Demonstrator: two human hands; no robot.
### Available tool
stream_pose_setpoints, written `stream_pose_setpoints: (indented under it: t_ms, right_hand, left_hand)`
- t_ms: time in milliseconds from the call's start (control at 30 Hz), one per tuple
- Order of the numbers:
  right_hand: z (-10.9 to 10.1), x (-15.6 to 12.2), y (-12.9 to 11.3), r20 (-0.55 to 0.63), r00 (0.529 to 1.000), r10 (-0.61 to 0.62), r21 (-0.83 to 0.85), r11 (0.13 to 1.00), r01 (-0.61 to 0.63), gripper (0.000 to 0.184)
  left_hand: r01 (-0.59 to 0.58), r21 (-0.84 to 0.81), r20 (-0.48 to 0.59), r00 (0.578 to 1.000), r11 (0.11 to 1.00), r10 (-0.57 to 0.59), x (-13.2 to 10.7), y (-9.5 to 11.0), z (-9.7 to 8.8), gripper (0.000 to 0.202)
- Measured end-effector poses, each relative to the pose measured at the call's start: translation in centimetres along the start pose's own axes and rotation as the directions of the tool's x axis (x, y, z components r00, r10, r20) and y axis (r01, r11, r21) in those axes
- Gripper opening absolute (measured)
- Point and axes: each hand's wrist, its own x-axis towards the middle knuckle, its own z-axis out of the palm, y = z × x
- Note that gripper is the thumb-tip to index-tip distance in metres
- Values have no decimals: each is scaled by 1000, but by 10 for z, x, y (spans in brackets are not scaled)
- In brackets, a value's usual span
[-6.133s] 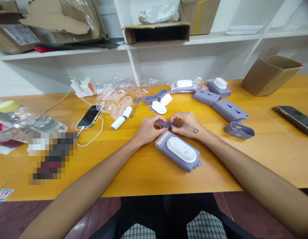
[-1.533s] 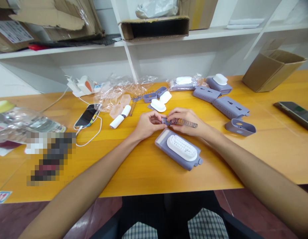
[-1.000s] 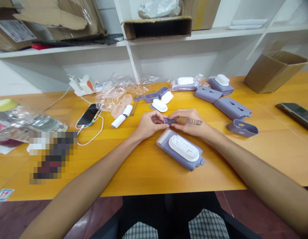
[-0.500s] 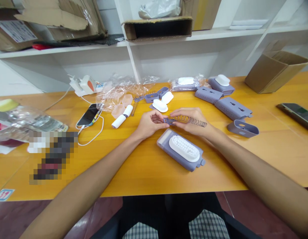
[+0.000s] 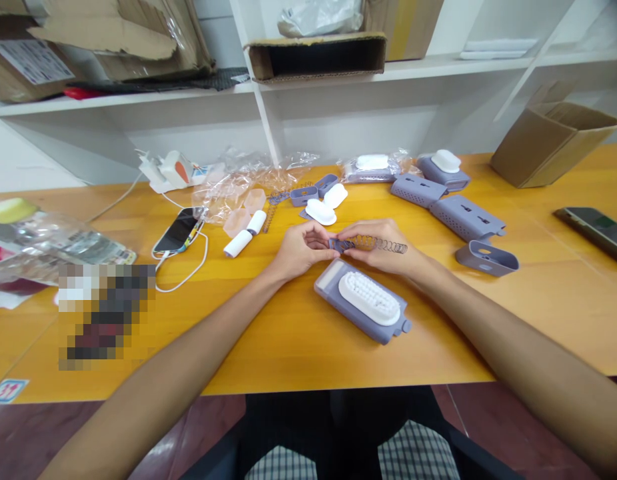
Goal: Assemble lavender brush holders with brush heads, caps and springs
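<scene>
My left hand (image 5: pixel 298 250) and my right hand (image 5: pixel 381 247) meet above the middle of the yellow table (image 5: pixel 288 340). Between them they pinch a small purple plastic part (image 5: pixel 338 245) with a long metal coil spring (image 5: pixel 383 245) on it. The left fingers are closed on the purple part's left end. The right fingers are closed on the spring, whose free end sticks out to the right over that hand. Just in front of both hands lies a purple case with a white bristled brush insert (image 5: pixel 364 301).
Behind the hands lie white oval pads (image 5: pixel 320 212), purple parts (image 5: pixel 302 195) and a spare spring (image 5: pixel 268 217). Purple housings (image 5: pixel 463 217) and a curved purple piece (image 5: pixel 486 258) sit right. Phones lie left (image 5: pixel 178 230) and far right (image 5: pixel 593 230); a cardboard box (image 5: pixel 551 140) stands back right.
Both hands have stayed in place, working the spring against the purple part. The spring's free end has dipped and risen slightly; nothing on the table has moved.
</scene>
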Motion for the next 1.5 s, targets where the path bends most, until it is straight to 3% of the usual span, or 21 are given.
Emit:
stream_pose_setpoints:
  t_ms: [467,867,1500]
  right_hand:
    - [3,0,1,-37,993,112,-8,994,-112,21]
    - [4,0,-2,-77,989,123,14,992,-123,19]
    - [11,-5,-6,-168,985,37,-27,999,-42,20]
  left_hand:
    - [-26,24,15,1000,999,25,0,-1,-1,49]
    - [-37,29,1,999,999,37,-1,0,0,50]
    - [-69,13,-21,997,998,69,-2,2,2,52]
